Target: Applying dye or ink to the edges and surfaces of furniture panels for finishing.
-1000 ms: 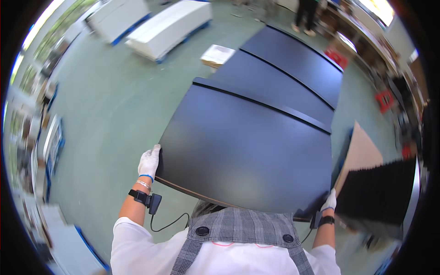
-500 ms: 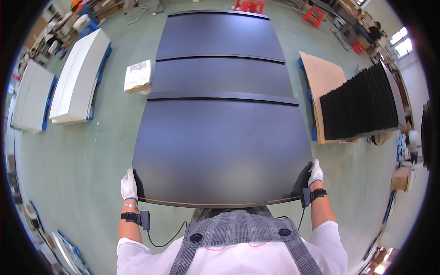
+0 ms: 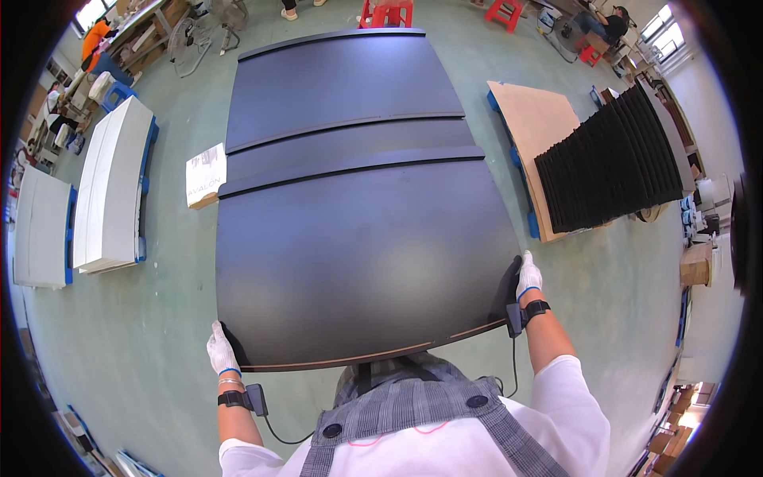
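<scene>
A large dark grey panel (image 3: pixel 358 254) with a raised strip (image 3: pixel 350 172) along its far edge is held level in front of my body. At its near left corner my left hand (image 3: pixel 222 348), in a white knitted glove, is closed on the side edge. My right hand (image 3: pixel 528 277), gloved likewise, grips the right side edge a little farther up. The fingers of both hands are partly hidden by the panel. Beyond it lie similar dark panels (image 3: pixel 342 87), and the held one overlaps the nearest of these.
To the left, a white box (image 3: pixel 207 173) and stacks of white boards (image 3: pixel 117 183) on blue pallets. On the right, a tan board (image 3: pixel 536 115) on a blue pallet bears a row of black panels (image 3: pixel 612 163). Red stools (image 3: pixel 386 13) and people are at the back.
The held panel has shifted forward relative to the panels beyond, covering more of the middle one. The whole view has turned, and the panel's right side now sits higher. Both hands keep their grip.
</scene>
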### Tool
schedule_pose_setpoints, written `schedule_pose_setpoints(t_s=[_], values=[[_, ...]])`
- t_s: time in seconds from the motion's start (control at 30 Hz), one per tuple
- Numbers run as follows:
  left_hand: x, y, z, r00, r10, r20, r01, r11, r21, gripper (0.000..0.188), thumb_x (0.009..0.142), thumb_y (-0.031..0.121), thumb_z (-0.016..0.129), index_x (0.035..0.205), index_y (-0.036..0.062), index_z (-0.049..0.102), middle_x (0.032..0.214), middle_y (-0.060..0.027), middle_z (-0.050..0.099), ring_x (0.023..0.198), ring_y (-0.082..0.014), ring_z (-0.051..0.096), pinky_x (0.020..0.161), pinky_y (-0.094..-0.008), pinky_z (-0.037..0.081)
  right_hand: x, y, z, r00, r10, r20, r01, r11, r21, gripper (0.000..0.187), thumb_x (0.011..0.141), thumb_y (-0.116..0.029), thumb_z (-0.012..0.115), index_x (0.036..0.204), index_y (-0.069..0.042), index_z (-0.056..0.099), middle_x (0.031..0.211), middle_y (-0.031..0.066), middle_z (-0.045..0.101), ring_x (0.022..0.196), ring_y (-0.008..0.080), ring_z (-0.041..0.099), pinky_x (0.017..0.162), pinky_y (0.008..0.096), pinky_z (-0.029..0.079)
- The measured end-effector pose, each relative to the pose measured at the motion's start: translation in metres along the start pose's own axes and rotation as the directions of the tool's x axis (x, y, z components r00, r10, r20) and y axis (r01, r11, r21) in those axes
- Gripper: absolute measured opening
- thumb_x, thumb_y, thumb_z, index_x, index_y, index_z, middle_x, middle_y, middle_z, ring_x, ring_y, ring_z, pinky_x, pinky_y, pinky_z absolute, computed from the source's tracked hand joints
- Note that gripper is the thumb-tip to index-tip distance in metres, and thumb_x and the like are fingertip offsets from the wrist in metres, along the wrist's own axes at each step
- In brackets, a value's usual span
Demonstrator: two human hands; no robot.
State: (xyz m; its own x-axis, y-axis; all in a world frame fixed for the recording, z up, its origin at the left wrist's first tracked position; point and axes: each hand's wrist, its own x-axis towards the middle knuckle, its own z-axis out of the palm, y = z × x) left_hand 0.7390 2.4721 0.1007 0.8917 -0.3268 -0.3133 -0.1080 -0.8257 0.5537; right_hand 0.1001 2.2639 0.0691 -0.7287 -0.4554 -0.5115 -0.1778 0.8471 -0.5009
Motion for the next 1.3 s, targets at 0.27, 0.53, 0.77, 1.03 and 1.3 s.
schedule_pose_setpoints(t_s=[0.27, 0.53, 0.77, 1.03, 1.3], values=[[0.016, -0.008, 0.033, 0.998, -0.036, -0.045, 0.039, 0.997, 0.071, 0.072, 0.094, 0.06, 0.041, 0.114, -0.0061, 0.062, 0.114, -0.0216, 0.065, 0.109, -0.0368, 0.058, 0.096, -0.0379, 0.041, 0.06, -0.031, 0.023, 0.995, -0.006, 0.102, 0.006, 1.0, 0.003, 0.074, 0.089, -0.061, 0.049, 0.12, 0.006, 0.06, 0.123, 0.0192, 0.061, 0.114, 0.0311, 0.056, 0.095, 0.038, 0.042], [-0.001, 0.05, 0.058, 0.987, 0.158, -0.004, -0.141, 0.891, 0.431, 0.051, 0.093, 0.04, 0.055, 0.125, 0.0007, 0.057, 0.127, -0.0205, 0.058, 0.116, -0.037, 0.054, 0.097, -0.0415, 0.043, 0.099, -0.042, 0.01, 0.93, -0.312, 0.195, 0.332, 0.94, -0.076, 0.06, 0.09, -0.047, 0.054, 0.119, 0.006, 0.06, 0.119, 0.0168, 0.064, 0.109, 0.029, 0.059, 0.093, 0.0363, 0.045], [-0.024, -0.02, 0.09, 0.86, -0.509, -0.036, 0.49, 0.844, -0.216, 0.05, 0.093, 0.034, 0.059, 0.125, -0.0036, 0.049, 0.123, -0.0199, 0.057, 0.11, -0.0362, 0.058, 0.093, -0.0478, 0.049, 0.105, 0.064, 0.002, 0.876, 0.401, 0.268, -0.468, 0.842, 0.267, 0.045, 0.092, -0.039, 0.05, 0.123, -0.007, 0.059, 0.128, 0.0187, 0.059, 0.118, 0.0332, 0.056, 0.091, 0.0447, 0.046], [-0.023, -0.024, 0.108, 0.803, -0.496, 0.331, 0.581, 0.523, -0.623, 0.049, 0.095, 0.031, 0.057, 0.12, -0.0103, 0.046, 0.114, -0.0221, 0.058, 0.097, -0.0359, 0.062, 0.092, -0.0521, 0.051, 0.071, 0.026, 0.03, 0.725, 0.353, 0.592, -0.674, 0.543, 0.501, 0.03, 0.099, -0.027, 0.045, 0.122, -0.009, 0.053, 0.127, 0.0126, 0.057, 0.121, 0.0351, 0.05, 0.105, 0.0519, 0.036], [0.003, -0.011, 0.114, 0.855, -0.396, 0.334, 0.503, 0.481, -0.718, 0.03, 0.098, 0.018, 0.052, 0.115, -0.0074, 0.049, 0.11, -0.0228, 0.059, 0.095, -0.0373, 0.063, 0.087, -0.0583, 0.052, 0.089, -0.004, 0.049, 0.787, 0.384, 0.483, -0.579, 0.731, 0.361, 0.037, 0.099, -0.025, 0.045, 0.13, -0.005, 0.046, 0.137, 0.021, 0.047, 0.125, 0.0396, 0.047, 0.107, 0.0551, 0.035]])
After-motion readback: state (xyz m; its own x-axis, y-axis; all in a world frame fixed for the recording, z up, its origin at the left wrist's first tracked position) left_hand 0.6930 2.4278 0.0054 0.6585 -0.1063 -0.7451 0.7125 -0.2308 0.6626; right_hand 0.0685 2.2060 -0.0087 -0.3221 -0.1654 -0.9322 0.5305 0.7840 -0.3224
